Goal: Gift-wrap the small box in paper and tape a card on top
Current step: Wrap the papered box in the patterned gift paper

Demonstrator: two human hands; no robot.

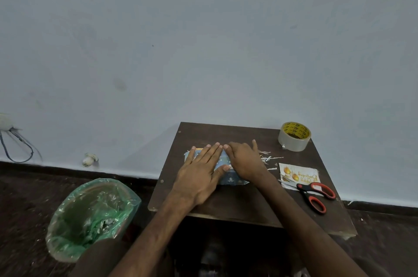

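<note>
A small box wrapped in light blue patterned paper point(230, 179) lies in the middle of a dark wooden table point(237, 204). My left hand point(201, 172) lies flat on top of it, fingers straight and spread, pressing the paper down. My right hand point(243, 159) presses on the box's right side with fingers extended; its fingertips meet those of my left hand. Most of the box is hidden under both hands. A greeting card point(299, 174) with orange ornaments lies to the right on the table.
A roll of clear tape point(294, 136) stands at the table's back right corner. Red-handled scissors point(316, 195) lie by the card, and paper scraps point(269, 159) are scattered beside the box. A bin with a green liner point(90, 215) stands on the floor at left.
</note>
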